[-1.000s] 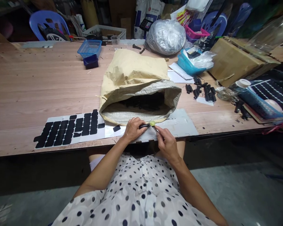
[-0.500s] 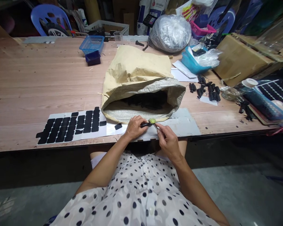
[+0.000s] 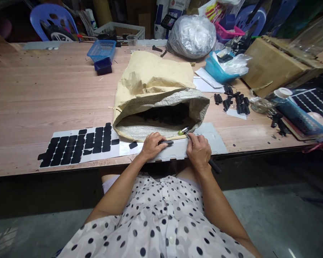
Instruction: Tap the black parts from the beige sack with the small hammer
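My left hand [image 3: 151,145] is closed on a thin black rod-like part [image 3: 167,142] that lies on a grey sheet [image 3: 210,141] at the table's near edge. My right hand [image 3: 198,151] grips a small tool [image 3: 187,134] with a green-tipped metal head and a black handle sticking out behind the wrist. The tool head sits a short way right of the black part, not touching it. Just beyond both hands lies an open yellow woven sack [image 3: 156,93] with black parts inside.
A white sheet with several black pads [image 3: 78,145] lies left of my hands. Loose black parts [image 3: 233,102] lie to the right, near a blue tray [image 3: 218,70], a cardboard box [image 3: 271,68] and a clear bag [image 3: 191,36]. A blue basket [image 3: 102,52] stands far back.
My right hand has pulled the tool away to the right from the black part. The left hand has stayed in place holding the part.
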The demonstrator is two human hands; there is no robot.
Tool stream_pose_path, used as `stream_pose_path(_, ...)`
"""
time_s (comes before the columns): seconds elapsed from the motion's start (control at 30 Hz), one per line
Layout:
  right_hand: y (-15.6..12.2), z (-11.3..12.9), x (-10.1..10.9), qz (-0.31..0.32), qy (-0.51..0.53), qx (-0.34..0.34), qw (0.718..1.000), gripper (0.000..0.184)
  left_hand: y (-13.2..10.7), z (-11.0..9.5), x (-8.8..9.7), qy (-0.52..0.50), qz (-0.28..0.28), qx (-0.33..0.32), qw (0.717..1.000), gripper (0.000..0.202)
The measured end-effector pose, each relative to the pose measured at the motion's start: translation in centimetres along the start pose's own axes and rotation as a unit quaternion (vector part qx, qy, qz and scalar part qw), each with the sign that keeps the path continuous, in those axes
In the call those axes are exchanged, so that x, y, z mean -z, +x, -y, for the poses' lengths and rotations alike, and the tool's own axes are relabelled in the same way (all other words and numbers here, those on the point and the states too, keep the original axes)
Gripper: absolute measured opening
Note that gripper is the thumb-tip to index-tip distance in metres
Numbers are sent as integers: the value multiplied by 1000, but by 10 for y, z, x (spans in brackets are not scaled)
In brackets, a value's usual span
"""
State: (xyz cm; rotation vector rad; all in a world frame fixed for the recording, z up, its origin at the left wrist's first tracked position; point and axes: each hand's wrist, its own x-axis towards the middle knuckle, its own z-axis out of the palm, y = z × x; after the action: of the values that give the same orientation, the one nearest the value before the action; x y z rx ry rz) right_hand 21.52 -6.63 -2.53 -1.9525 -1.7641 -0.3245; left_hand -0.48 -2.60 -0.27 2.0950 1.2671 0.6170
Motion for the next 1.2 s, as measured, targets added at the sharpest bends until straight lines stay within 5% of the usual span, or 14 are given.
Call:
stream_pose_path(0.27, 0, 3, 0, -2, -38, 10, 999, 30, -2, 3, 2, 4, 11, -22, 1000, 14)
stream_pose_path(0.37, -1, 3, -1, -3, -42, 15, 999, 29, -23, -7, 7, -49, 34, -72, 996, 20)
stream_pose_path(0.5, -1, 3, -1, -2, -48, 15, 999, 29, -67, -20, 4, -135, 143, -115, 974, 28)
stream_pose_path(0.63, -1, 3, -2, -3, -46, 12, 999, 29, -95, -9, -18, -84, 226, 3, 970, 25)
stream_pose_path(0.8, -1, 3, -3, -8, -45, 13, 999, 29, -99, 14, -35, 15, 257, 205, 944, 35)
stream_pose_path(0.97, -1, 3, -3, -5, -46, 14, 999, 30, -85, -6, -2, -57, 314, 87, 944, 37)
stream_pose_path(1.07, -1, 3, -3, -10, -49, 14, 999, 30, -54, -19, 25, -138, 263, 25, 955, 32)
stream_pose_path(1.2, 0, 4, -4, -10, -51, 17, 998, 30, 14, -10, 41, 1, 4, 28, 1000, 31)
